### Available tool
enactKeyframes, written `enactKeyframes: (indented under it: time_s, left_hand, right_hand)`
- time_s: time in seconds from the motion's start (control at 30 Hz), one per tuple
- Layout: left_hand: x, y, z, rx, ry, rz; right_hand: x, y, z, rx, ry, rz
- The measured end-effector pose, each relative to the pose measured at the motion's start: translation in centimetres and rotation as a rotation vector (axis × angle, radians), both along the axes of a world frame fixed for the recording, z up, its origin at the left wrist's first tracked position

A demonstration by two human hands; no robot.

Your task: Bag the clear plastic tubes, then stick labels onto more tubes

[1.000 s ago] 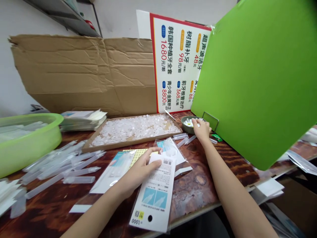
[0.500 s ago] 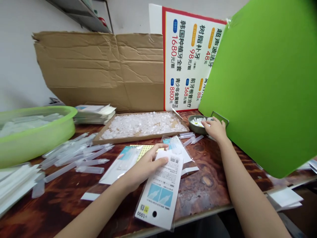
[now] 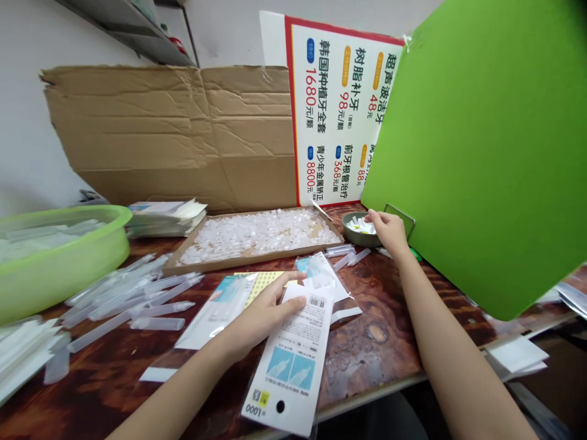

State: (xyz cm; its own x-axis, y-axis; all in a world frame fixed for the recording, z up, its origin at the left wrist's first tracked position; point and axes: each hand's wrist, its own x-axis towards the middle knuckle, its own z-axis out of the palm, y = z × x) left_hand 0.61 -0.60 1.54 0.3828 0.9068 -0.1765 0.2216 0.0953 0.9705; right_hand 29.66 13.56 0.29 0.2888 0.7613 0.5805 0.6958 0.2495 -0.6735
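Note:
My left hand point(image 3: 270, 305) grips the upper end of a printed white card point(image 3: 291, 366) in a clear sleeve, its thumb on the card near the barcode. The card's lower end reaches past the table's front edge. My right hand point(image 3: 387, 229) is at a small grey-green bowl point(image 3: 367, 239) of small white pieces, thumb and fingertips together at its rim; whatever they pinch is too small to make out. Beneath and beside my left hand lie another bagged card point(image 3: 217, 308), a yellow dotted sheet point(image 3: 263, 283) and a clear packet point(image 3: 337, 284).
A shallow cardboard tray point(image 3: 183, 266) of clear small parts stands behind. Clear tubes point(image 3: 158, 323) lie scattered left, beside a green basin point(image 3: 105, 244) and white cards point(image 3: 27, 360). A green board point(image 3: 481, 159) rises at the right, cardboard point(image 3: 169, 134) at the back.
My right hand has drawn its fingers closer together at the bowl's rim. My left hand keeps hold of the card. The whole view has shifted slightly.

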Motion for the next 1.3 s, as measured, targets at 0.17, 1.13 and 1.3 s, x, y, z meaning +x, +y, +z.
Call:
enactKeyframes:
  time_s: [0.17, 1.13, 1.3]
  left_hand:
    - [0.2, 0.0, 0.0, -0.031, -0.049, 0.034]
    - [-0.5, 0.8, 0.5, 0.152, -0.317, 0.307]
    - [-0.8, 1.2, 0.2, 0.205, -0.374, 0.301]
  right_hand:
    - [0.2, 1.0, -1.0, 0.060, 0.212, 0.062]
    - [-1.1, -1.7, 0.2, -0.046, 0.461, -0.008]
    - [-5.7, -4.9, 2.0, -0.190, 0.495, 0.551]
